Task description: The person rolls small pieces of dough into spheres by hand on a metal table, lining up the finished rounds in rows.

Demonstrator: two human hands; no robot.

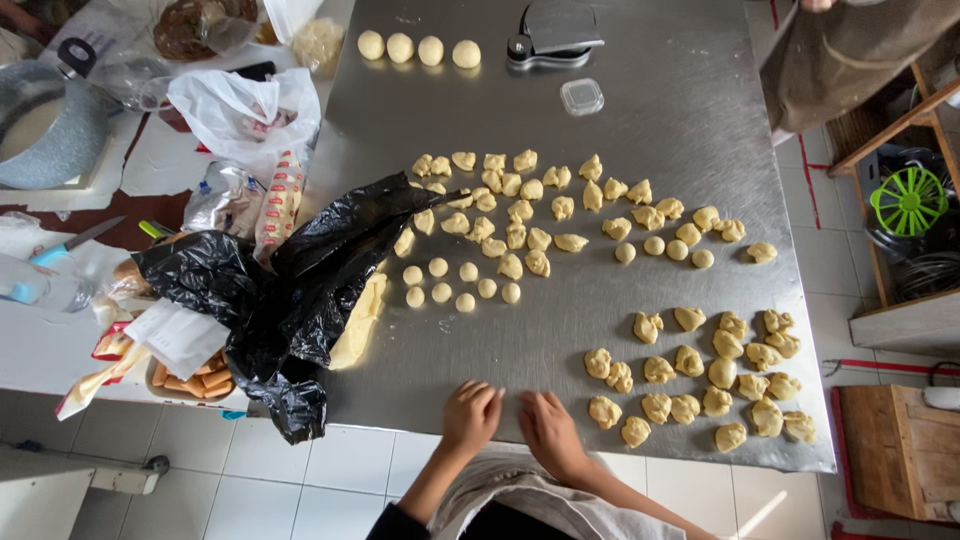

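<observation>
Black plastic bag at table's left edge, white plastic bag above it, perhaps a striped biscuit packet between.

A: Reporting counts from my remote station. On the bench I read four large smooth dough balls in one row at the far edge.

B: Small smooth balls?

A: I count eight in the cluster beside the black bag, four more in a second cluster mid-bench.

B: Rough dough pieces?

A: Too many overlap for an exact figure; I see two groups, upper and lower right. One clear lidded tub. One press tool. Two hands: left, right.
</observation>
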